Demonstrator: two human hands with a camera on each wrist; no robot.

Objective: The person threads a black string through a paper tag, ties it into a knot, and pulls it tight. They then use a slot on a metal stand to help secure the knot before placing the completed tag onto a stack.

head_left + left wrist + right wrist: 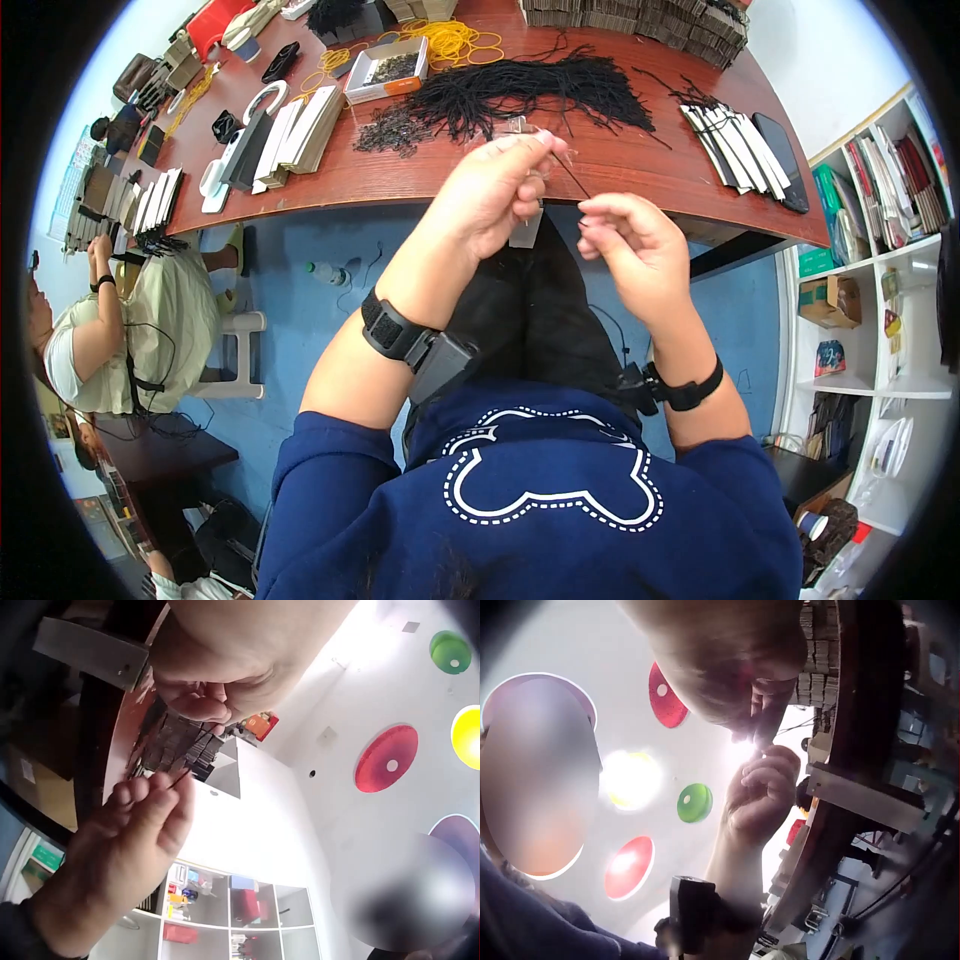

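Note:
My left hand point(490, 195) is raised in front of the table edge, thumb and index finger pinching a thin black cord point(571, 176). From those fingertips the cord slants down to my right hand point(640, 245), whose thumb and fingertips pinch its other end. In the left wrist view, a short dark end of the cord point(180, 778) pokes out of the right fingertips. A pale flat strip point(862, 799) with a small hole juts from the table edge below the hands, partly hidden behind the left hand in the head view.
On the red-brown table point(600, 160) lie a heap of black cords point(540, 90), loose small dark pieces point(395, 130), a white box point(388, 70) of similar pieces, and yellow cord point(455, 42). White tags point(730, 150) lie beside a phone point(780, 160). Another person point(110, 330) sits at left.

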